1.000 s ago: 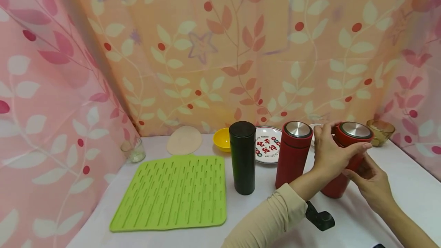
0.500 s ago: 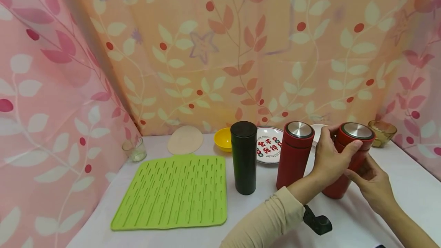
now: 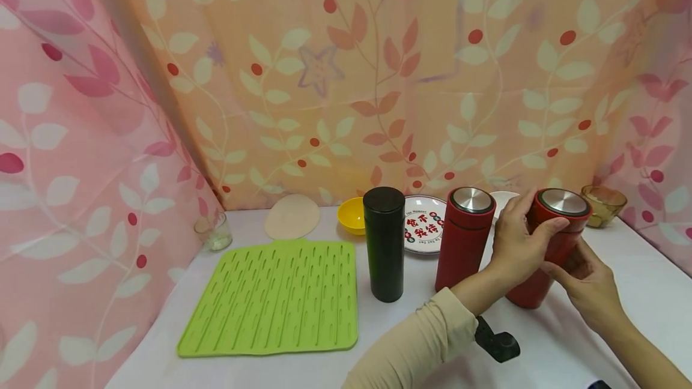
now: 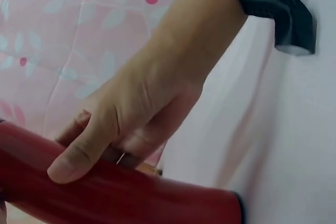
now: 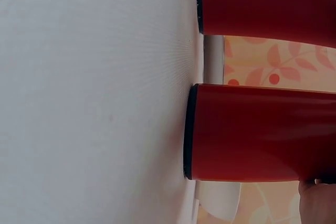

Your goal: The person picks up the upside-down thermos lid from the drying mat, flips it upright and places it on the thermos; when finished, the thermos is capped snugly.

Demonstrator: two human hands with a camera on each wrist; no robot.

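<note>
From the head view: left hand (image 3: 519, 245) curled around the lid of the tilted red flask (image 3: 548, 245), right hand (image 3: 586, 284) curled around its body — on a white table (image 3: 622, 293), floral curtains (image 3: 324, 77) behind. Left wrist view: thumb (image 4: 79, 153) pressed on the red wall. Right wrist view: only a fingertip (image 5: 317, 200) visible at the flask — second red flask (image 5: 268, 1) just beside.

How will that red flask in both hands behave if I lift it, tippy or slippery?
The red flask is tall and narrow and already leans on the white table, so it could tip if released. Its matte-looking wall should give fair grip and looks rigid. The left hand grips near the steel-topped lid, the right hand grips its body; weight cannot be judged.
</note>
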